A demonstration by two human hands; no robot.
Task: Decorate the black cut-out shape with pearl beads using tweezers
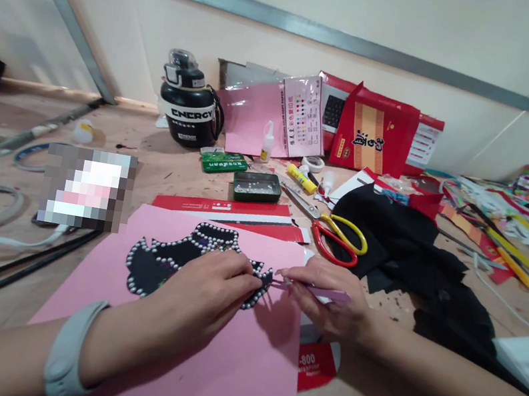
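Observation:
A black cut-out piece point(174, 254) edged with white beads lies on a pink sheet point(225, 374). My left hand point(214, 284) rests over its right half, thumb and fingers closed on the piece near its right end. That hand hides part of the piece. In my right hand point(332, 304) is a pair of pinkish-purple tweezers point(333, 295), gripped between thumb and fingers. Their tips reach the beaded right edge, close to my left fingertips. Whether a bead sits between the tips is too small to tell. A dark green tin point(256, 188) beyond the sheet contains small white beads.
Scissors point(327, 229) with red and yellow handles lie beside black cloth point(385, 232). Behind are a glue stick point(301, 178), a small white bottle point(267, 143), a black jug point(187, 107) and a red bag point(377, 132). A blurred-out phone point(88, 189) and cables are at left.

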